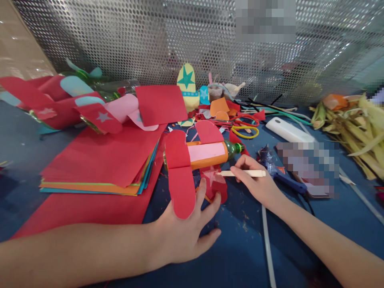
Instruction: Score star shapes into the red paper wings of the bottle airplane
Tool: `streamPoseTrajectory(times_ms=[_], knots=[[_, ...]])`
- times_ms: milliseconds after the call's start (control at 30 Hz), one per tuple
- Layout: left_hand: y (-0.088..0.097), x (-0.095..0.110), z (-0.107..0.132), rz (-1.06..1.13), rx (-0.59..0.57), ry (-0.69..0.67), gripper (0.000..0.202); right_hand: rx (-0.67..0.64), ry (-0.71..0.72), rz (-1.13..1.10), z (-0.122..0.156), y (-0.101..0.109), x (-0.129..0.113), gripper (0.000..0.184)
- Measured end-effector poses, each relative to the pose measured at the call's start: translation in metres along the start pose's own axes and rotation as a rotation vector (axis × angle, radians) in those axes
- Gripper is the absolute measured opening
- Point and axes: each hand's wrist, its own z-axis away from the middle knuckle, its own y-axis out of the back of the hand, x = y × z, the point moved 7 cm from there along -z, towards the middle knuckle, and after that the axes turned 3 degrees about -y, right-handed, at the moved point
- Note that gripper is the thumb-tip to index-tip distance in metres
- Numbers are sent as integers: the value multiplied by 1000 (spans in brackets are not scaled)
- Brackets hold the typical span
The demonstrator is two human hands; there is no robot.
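A bottle plane (207, 155) lies on the blue table: an orange-wrapped green bottle with a pink panel and red paper wings. My left hand (186, 228) rests with fingers spread beneath the near red wing (181, 188), touching it. My right hand (255, 182) pinches a cream stick (243, 173) like a pen, its tip at a small red paper piece with a pale star (214, 180) just below the bottle.
A stack of red and coloured paper sheets (102, 160) lies to the left, another red paper plane (60, 104) behind it. Paper scraps, yellow and red rings (244, 130), a white case (288, 130), blue-handled scissors (282, 174) and dried leaves (354, 128) crowd the right. A perforated metal wall stands behind.
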Motion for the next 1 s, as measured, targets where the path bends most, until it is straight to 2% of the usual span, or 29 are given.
streamPoseTrajectory(times_ms=[600,733,1000], knots=[[0,-1,0,-3,24,12,55,-9,10,-17,-1,-1,0,21],[-3,-3,2,30,10,47,56,-58,12,-28,0,-4,-1,21],[0,-1,1,1,25,8,55,-41,7,-44,1,-2,-1,22]])
